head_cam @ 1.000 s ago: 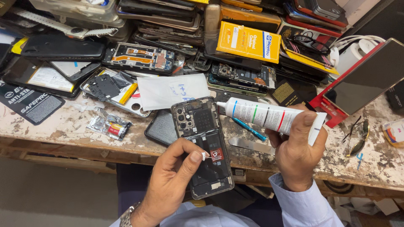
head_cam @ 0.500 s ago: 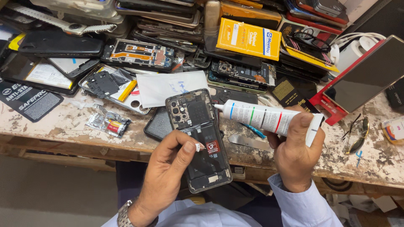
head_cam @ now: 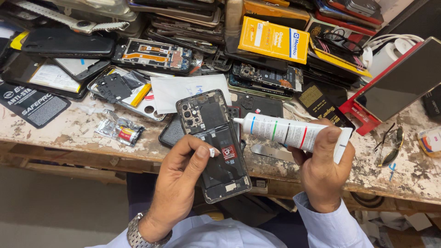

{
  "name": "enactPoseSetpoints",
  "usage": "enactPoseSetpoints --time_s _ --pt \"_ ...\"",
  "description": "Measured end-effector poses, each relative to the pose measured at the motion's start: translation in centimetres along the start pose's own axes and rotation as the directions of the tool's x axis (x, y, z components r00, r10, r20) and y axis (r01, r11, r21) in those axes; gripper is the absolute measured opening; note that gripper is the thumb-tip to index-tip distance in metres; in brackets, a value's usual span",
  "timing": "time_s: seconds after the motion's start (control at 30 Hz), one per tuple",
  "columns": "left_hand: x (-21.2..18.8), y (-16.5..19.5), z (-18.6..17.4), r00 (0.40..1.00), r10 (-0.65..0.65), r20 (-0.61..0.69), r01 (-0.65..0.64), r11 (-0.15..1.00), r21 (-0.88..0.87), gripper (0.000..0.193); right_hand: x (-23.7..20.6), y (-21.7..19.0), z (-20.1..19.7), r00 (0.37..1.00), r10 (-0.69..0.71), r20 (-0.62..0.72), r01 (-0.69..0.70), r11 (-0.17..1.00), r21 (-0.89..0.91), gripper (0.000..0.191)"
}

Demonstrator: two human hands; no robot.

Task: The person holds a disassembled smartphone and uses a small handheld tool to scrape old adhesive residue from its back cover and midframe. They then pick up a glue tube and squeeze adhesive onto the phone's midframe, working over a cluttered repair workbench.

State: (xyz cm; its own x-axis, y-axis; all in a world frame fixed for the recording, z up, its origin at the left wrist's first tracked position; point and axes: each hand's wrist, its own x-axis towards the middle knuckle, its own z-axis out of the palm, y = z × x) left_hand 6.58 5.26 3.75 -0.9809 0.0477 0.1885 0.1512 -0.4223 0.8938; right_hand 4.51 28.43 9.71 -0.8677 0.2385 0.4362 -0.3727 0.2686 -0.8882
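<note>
Head view, lower centre: the left hand (head_cam: 181, 177) grips an opened phone (head_cam: 213, 144), back cover off, with what may be a small white cap (head_cam: 212, 152) at its fingertips. Right of it, the right hand (head_cam: 324, 172) clasps a white glue tube (head_cam: 289, 132), nozzle just beside the phone's edge.

Your left hand (head_cam: 181, 181) has tipped the opened phone (head_cam: 214, 144) a little: its camera end, which leaned toward the right a second ago, now leans toward the left, and its lower end hangs over the tabletop (head_cam: 69, 133) edge closer to you. Your thumb has slid up along the phone's edge and now pinches a small white cap (head_cam: 212, 152) against the forefinger. Your right hand (head_cam: 321, 172) has brought the white glue tube (head_cam: 289, 132) lower and nearer level, and its nozzle now sits just beside the phone's right edge.
</note>
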Motion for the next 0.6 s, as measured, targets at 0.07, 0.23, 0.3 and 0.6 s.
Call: enactPoseSetpoints --time_s 0.07,0.23,0.3,0.6 --pt "0.0 0.0 -0.1 1.000 0.001 0.001 -0.001 1.000 -0.007 0.027 -0.1 -0.1 0.0 1.000 0.002 0.008 -0.002 1.000 -0.010 0.068" --pt "-0.1 0.0 -0.1 1.000 0.006 0.005 -0.006 1.000 -0.008 0.027 -0.4 -0.2 -0.2 0.999 -0.007 0.039 0.008 0.999 -0.031 0.069" --pt "-0.1 0.1 -0.1 1.000 0.018 0.007 -0.019 1.000 0.001 0.027 -0.5 -0.3 -0.3 0.999 -0.015 0.042 0.016 0.999 -0.039 0.069" --pt "-0.4 0.8 0.0 0.999 0.038 -0.010 -0.038 0.999 -0.009 0.027 -1.4 -0.8 -0.6 0.999 -0.026 0.042 0.028 0.999 -0.045 0.067"
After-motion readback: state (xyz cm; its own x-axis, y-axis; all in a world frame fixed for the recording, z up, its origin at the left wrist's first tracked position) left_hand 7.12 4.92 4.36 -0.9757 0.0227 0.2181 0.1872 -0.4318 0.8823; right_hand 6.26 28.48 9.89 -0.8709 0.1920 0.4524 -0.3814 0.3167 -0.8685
